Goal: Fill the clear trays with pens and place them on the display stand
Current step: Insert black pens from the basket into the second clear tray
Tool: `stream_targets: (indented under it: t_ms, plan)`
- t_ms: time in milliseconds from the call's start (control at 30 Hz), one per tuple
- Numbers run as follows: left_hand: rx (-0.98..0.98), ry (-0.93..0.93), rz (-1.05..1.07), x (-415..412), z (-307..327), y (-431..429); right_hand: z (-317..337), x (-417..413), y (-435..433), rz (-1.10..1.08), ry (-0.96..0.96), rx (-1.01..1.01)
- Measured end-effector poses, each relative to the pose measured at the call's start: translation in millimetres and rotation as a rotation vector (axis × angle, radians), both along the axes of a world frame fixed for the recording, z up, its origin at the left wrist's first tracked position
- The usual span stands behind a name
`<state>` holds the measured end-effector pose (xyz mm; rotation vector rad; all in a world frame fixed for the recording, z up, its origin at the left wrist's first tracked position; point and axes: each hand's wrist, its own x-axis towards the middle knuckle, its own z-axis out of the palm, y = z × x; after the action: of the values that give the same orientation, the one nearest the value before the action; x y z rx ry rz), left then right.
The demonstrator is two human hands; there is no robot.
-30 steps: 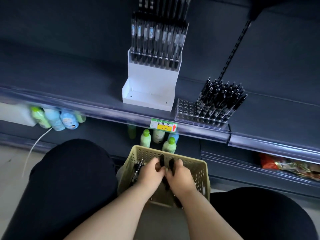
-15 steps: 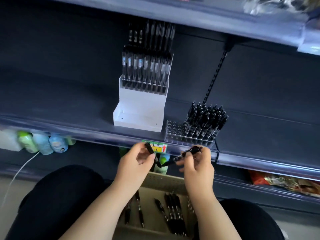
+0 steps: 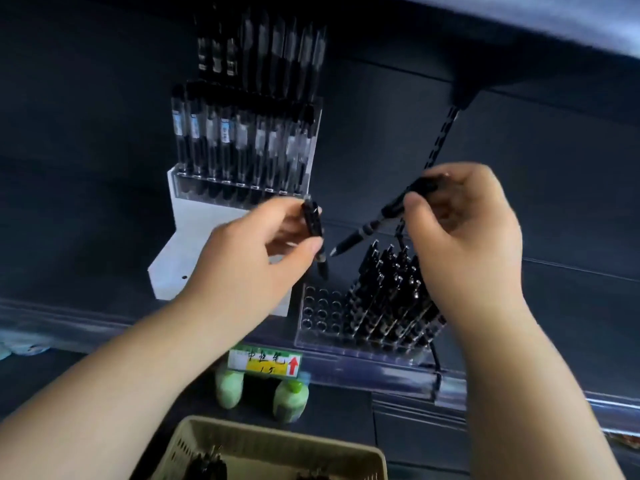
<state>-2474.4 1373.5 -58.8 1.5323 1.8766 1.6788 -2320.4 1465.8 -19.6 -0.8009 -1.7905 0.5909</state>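
The clear tray sits at the front edge of a dark shelf. Its right part is packed with black pens standing on a slant, and its left columns of holes are bare.

Over the tray's left end, the left hand pinches a single pen between thumb and fingers, nearly upright with its tip down. Over the tray's filled part, the right hand grips a second pen by its upper end. This one slants down-left, so the two tips are near each other but apart.

Just left of the tray and a little behind it stands the white display stand. Its upper tier carries a row of upright pens.

Below the tray, a yellow price label with a red arrow hangs on the shelf rail. Green bottles stand under that. Nearest me, below the tray, is a beige basket holding dark shapes, probably more pens, though they are too blurred to be sure.
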Motion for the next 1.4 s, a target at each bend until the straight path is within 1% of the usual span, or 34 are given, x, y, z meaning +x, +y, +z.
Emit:
stream_targets:
  t_ms: [100, 200, 333, 533, 700, 967, 1167, 1267, 1400]
  plan:
    - [0.006, 0.022, -0.007, -5, -5, 23, -7, -8, 19, 0.012, -0.189, -0.027]
    - [-0.008, -0.027, 0.02, -9, -27, 32, -21, -13, 32, -0.011, -0.324, -0.071]
    - [-0.051, -0.108, 0.039, -11, -45, 32, -26, -17, 35, -0.034, -0.423, -0.088]
    - [-0.045, -0.165, 0.018, -9, -49, 38, -32, -27, 30, -0.062, -0.519, -0.029]
    - [-0.037, -0.169, 0.015, -11, -48, 37, -33, -28, 31, -0.069, -0.552, -0.014]
    - [-0.013, -0.214, 0.005, -16, -50, 41, -36, -26, 33, -0.082, -0.518, 0.039]
    - [-0.007, -0.155, -0.063, -6, -52, 46, -33, -23, 27, -0.084, -0.553, 0.069]
    - [-0.016, -0.108, -0.066, -1, -53, 49, -30, -22, 24, -0.096, -0.513, 0.085]
    - [-0.063, 0.0, -0.055, 1, -57, 55, -31, -19, 24, -0.093, -0.476, 0.111]
